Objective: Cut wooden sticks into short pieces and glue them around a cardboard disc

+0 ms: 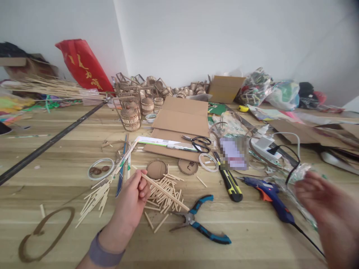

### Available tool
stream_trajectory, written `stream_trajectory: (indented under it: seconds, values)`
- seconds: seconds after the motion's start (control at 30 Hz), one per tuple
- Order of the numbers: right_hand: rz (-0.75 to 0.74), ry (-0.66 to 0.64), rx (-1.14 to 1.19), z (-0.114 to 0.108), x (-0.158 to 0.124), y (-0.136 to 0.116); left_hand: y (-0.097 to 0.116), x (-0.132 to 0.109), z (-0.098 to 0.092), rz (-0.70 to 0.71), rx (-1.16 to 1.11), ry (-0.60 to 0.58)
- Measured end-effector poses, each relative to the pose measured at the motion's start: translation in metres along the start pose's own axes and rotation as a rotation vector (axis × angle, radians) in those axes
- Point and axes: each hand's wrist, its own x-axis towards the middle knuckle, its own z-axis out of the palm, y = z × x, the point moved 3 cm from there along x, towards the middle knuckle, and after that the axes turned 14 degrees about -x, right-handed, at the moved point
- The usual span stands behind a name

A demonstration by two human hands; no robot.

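My left hand [131, 200] is closed on one end of a thin wooden stick [168, 193], which slants down to the right. Beneath the stick lies a pile of short sticks [160, 201]. Pliers [206, 232] with blue and black handles rest open just past the stick's far end. At the right edge, my right hand [322, 201] is raised and smeared by motion, so its fingers cannot be made out clearly. A blue glue gun [270, 192] lies to its left, and crumpled clear plastic [300, 173] is close behind its fingers.
A yellow-black utility knife [230, 181], scissors [199, 142] and cardboard sheets [182, 116] lie mid-table. Two cardboard discs [157, 169] sit behind the pile. Small bamboo baskets [131, 118] crowd the back. A white power strip [265, 149] with cords is at right.
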Motion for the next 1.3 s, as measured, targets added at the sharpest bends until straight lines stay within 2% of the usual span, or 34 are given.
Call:
stream_trajectory:
  seconds: [0.07,0.1,0.17,0.23,0.27,0.33,0.4,0.47,0.63,0.7,0.8,0.9,0.93,1.03,1.13,1.3]
  values:
    - [0.052,0.016,0.093,0.042,-0.019,-0.034,-0.003,-0.001,0.000,-0.012,0.033,-0.041]
    - [0.027,-0.045,0.076,0.067,-0.030,-0.056,-0.005,-0.002,0.001,-0.023,0.049,-0.060]
    - [-0.104,-0.465,-0.082,0.121,-0.058,-0.100,-0.009,-0.005,0.002,-0.050,0.080,-0.095]
    - [-0.225,-0.677,-0.165,0.159,-0.082,-0.134,-0.012,-0.009,0.002,-0.075,0.103,-0.126]
    - [-0.272,-0.784,-0.179,0.172,-0.092,-0.145,-0.014,-0.010,0.003,-0.080,0.112,-0.140]
    - [-0.277,-0.929,-0.164,0.186,-0.103,-0.154,-0.016,-0.011,0.003,-0.080,0.123,-0.165]
    - [-0.251,-0.984,-0.146,0.192,-0.105,-0.153,-0.017,-0.011,0.002,-0.076,0.133,-0.178]
    - [-0.239,-0.962,-0.161,0.195,-0.102,-0.148,-0.016,-0.010,0.001,-0.069,0.145,-0.165]
    - [-0.358,-0.735,-0.344,0.203,-0.087,-0.136,0.000,-0.013,-0.007,0.111,0.141,0.013]
    - [-0.421,-0.653,-0.407,0.205,-0.080,-0.134,0.007,-0.019,-0.010,0.151,0.180,0.016]
    - [-0.456,-0.571,-0.439,0.198,-0.072,-0.134,0.012,-0.032,-0.019,0.067,0.460,-0.080]
    - [-0.489,-0.523,-0.488,0.180,-0.075,-0.137,0.010,-0.046,-0.031,-0.100,0.893,-0.267]
    - [-0.487,-0.564,-0.494,0.174,-0.079,-0.138,0.010,-0.050,-0.035,-0.139,1.033,-0.329]
    - [-0.501,-0.799,-0.463,0.163,-0.099,-0.134,0.007,-0.055,-0.040,-0.190,1.324,-0.492]
    - [-0.513,-0.853,-0.464,0.155,-0.113,-0.123,0.003,-0.051,-0.036,-0.159,1.395,-0.601]
    - [-0.540,-0.867,-0.413,0.144,-0.121,-0.104,-0.001,-0.032,-0.026,-0.154,1.269,-0.640]
